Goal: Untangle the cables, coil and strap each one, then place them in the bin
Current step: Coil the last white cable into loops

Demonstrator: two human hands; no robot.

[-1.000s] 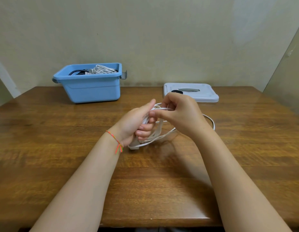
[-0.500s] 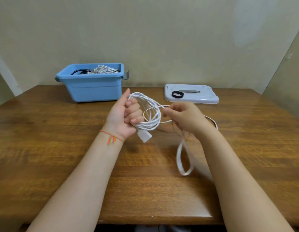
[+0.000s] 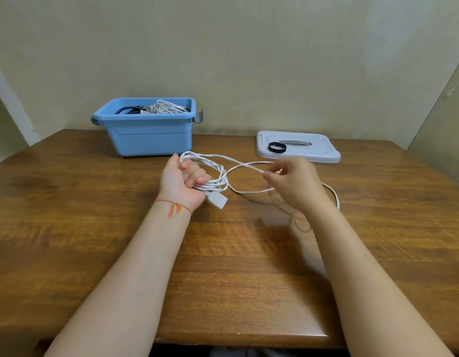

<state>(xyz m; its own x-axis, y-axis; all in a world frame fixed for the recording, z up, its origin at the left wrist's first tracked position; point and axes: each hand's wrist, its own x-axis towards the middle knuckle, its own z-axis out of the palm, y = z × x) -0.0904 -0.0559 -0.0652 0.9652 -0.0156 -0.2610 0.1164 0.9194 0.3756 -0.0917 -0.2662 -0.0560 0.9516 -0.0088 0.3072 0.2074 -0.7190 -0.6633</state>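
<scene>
- The left hand [image 3: 185,180] is held over the middle of the table, palm turned up and toward the right, fingers curled round a bundle of white cable loops.
- The cable [image 3: 212,173] it grips is coiled in several turns that pass through the fist and bulge out on the right side of the hand; a white plug [image 3: 218,200] hangs from the bundle just below the heel of the hand.
- A thin orange and green string bracelet [image 3: 174,206] circles the left wrist.
- The right hand [image 3: 291,182] is to the right of the left, well apart from it, back of the hand toward the camera, thumb and forefinger pinching a single strand of the same cable.
- Between the hands the strand runs from the top of the coil to the pinch; a second strand loops below it, from the coil toward the right hand.
- More of the cable curves out behind the right wrist on the right side.
- The wooden table [image 3: 68,228] fills the lower part of the view.
- A blue bin [image 3: 151,136] stands at the far left of the table against the wall, with white and black cables showing above its rim.
- A pale grey lid [image 3: 315,150] lies flat at the far right, and a black strap ring [image 3: 277,147] rests on its left part.
</scene>
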